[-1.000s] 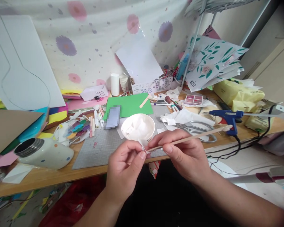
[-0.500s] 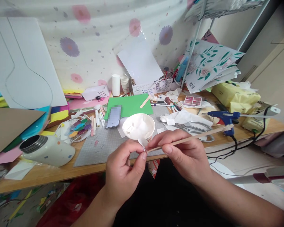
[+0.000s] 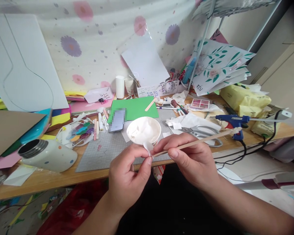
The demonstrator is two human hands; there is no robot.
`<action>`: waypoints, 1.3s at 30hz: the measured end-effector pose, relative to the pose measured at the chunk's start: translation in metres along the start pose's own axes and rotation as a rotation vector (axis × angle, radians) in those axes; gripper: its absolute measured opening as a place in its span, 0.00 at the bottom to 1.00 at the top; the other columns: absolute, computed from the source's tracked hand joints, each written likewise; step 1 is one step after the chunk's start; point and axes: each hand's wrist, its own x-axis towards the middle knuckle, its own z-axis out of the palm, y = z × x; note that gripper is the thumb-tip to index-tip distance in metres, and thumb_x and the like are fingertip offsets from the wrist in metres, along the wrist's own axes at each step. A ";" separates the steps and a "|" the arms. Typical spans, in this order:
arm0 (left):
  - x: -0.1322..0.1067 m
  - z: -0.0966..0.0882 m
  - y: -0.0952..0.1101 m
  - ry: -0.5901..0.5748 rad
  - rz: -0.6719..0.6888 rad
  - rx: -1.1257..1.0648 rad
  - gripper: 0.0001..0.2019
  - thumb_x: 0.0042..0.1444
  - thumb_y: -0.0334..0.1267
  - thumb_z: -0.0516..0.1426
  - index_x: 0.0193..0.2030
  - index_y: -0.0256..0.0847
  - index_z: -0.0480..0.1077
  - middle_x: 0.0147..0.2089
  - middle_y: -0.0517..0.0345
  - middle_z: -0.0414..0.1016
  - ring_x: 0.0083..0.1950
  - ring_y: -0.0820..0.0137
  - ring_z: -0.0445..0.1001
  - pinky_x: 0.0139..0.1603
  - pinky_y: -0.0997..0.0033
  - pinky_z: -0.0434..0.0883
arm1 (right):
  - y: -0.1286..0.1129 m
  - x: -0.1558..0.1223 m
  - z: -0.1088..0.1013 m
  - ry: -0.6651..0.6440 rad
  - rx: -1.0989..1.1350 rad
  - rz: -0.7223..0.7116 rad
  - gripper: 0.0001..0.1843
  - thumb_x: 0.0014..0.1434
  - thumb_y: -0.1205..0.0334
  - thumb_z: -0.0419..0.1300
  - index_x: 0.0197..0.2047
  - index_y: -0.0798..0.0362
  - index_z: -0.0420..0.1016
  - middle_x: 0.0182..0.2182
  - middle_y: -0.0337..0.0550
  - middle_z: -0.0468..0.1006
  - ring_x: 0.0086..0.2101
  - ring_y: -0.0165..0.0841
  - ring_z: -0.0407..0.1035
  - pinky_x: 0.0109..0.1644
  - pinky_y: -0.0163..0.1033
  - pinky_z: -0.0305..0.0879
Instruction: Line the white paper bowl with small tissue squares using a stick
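My left hand (image 3: 128,178) pinches a small white paper piece (image 3: 147,148) between thumb and forefinger. My right hand (image 3: 189,160) is closed round a thin wooden stick (image 3: 198,142), whose far end slants up to the right and carries a pale, lumpy blob. The stick's near tip meets the paper at my left fingertips; the exact contact is partly hidden by the fingers. Just beyond both hands stands a white paper bowl (image 3: 144,130) with white paper pieces inside.
A grey cutting mat (image 3: 93,158) covers the desk's middle, with a phone (image 3: 117,120) and green card (image 3: 134,107) behind the bowl. Scissors (image 3: 201,132) and a blue glue gun (image 3: 231,121) with a trailing cord lie right. A pale bottle (image 3: 50,155) lies left.
The hands, paper and stick keep nearly the same pose. Only the camera view has shifted very slightly.
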 end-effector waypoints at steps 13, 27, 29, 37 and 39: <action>0.002 -0.002 -0.001 -0.016 0.088 0.071 0.10 0.60 0.23 0.58 0.41 0.44 0.70 0.37 0.64 0.76 0.39 0.76 0.76 0.42 0.78 0.72 | -0.001 0.000 -0.001 -0.022 0.012 -0.011 0.08 0.66 0.69 0.64 0.43 0.47 0.83 0.41 0.40 0.86 0.42 0.33 0.80 0.49 0.39 0.76; 0.004 -0.002 -0.001 -0.017 0.083 0.074 0.10 0.59 0.23 0.58 0.40 0.43 0.70 0.37 0.64 0.76 0.38 0.76 0.76 0.42 0.78 0.72 | 0.000 0.001 -0.003 -0.030 -0.029 -0.004 0.08 0.66 0.69 0.64 0.43 0.47 0.83 0.40 0.39 0.86 0.42 0.33 0.80 0.50 0.39 0.75; 0.004 -0.002 -0.001 -0.018 0.079 0.077 0.09 0.59 0.23 0.58 0.40 0.43 0.70 0.37 0.64 0.76 0.38 0.76 0.76 0.41 0.78 0.72 | 0.001 0.002 -0.003 -0.033 -0.028 -0.004 0.08 0.66 0.69 0.64 0.43 0.47 0.83 0.40 0.39 0.86 0.42 0.33 0.80 0.50 0.39 0.76; 0.004 -0.002 0.000 -0.010 0.084 0.078 0.10 0.59 0.23 0.58 0.40 0.43 0.70 0.37 0.64 0.76 0.38 0.76 0.76 0.41 0.77 0.72 | 0.001 0.002 -0.002 -0.029 -0.031 -0.008 0.08 0.66 0.68 0.65 0.43 0.47 0.83 0.40 0.39 0.86 0.42 0.33 0.79 0.50 0.39 0.75; 0.003 -0.003 0.000 -0.020 0.073 0.072 0.10 0.59 0.23 0.58 0.40 0.44 0.70 0.37 0.63 0.77 0.39 0.75 0.76 0.41 0.77 0.72 | 0.000 0.002 -0.001 -0.035 -0.022 -0.005 0.08 0.66 0.69 0.64 0.43 0.47 0.83 0.40 0.39 0.86 0.42 0.32 0.79 0.50 0.39 0.75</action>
